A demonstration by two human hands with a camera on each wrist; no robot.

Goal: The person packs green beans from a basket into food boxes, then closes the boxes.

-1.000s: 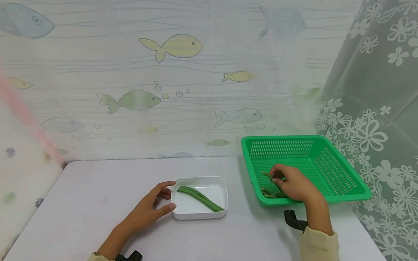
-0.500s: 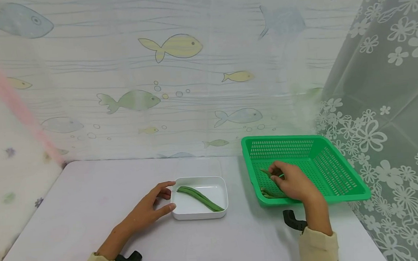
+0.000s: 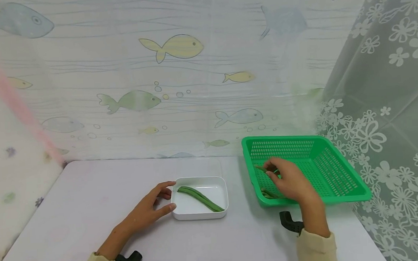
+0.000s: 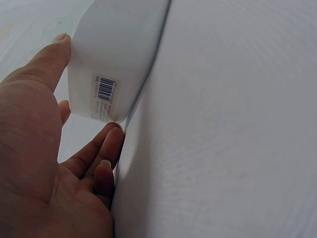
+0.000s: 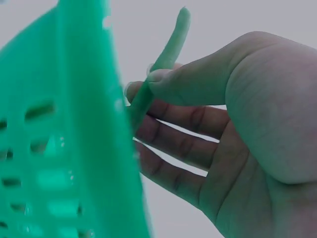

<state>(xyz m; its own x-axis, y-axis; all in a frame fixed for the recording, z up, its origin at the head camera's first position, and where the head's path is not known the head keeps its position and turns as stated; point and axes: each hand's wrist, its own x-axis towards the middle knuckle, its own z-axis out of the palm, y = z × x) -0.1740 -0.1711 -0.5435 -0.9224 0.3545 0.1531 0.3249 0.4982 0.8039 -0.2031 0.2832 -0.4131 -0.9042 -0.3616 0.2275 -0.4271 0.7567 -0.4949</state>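
Head view shows my right hand (image 3: 289, 181) inside the green perforated plastic basket (image 3: 337, 166) at the right of the pale desk (image 3: 90, 203), thumb and forefinger pinched on a slim green bean pod (image 3: 260, 168). That pod sticks out leftward from my fingertips, its long axis roughly level and aimed toward the basket's left wall and the dish beyond it. A few more pods (image 3: 268, 193) lie on the basket floor under my palm, near the front left corner.

My left hand (image 3: 150, 209) rests on the desk against the left end of the shallow white rectangular plastic dish (image 3: 222, 186), thumb and fingers curled round its corner. In the left wrist view the thumb (image 4: 47, 64) presses one side wall of the dish (image 4: 114, 44) and the fingers (image 4: 106, 148) tuck against its lower edge. Two long green beans (image 3: 200, 197) already lie diagonally in the dish, running from back left to front right.

Right wrist view confirms the pinch: the pod (image 5: 166, 59) is clamped between thumb tip and forefinger, the remaining fingers loosely spread below, the basket wall (image 5: 79, 148) close at the left. I judge the dish lies left of the held pod, nearer my left hand, so my right forearm would have to swing left over the basket rim
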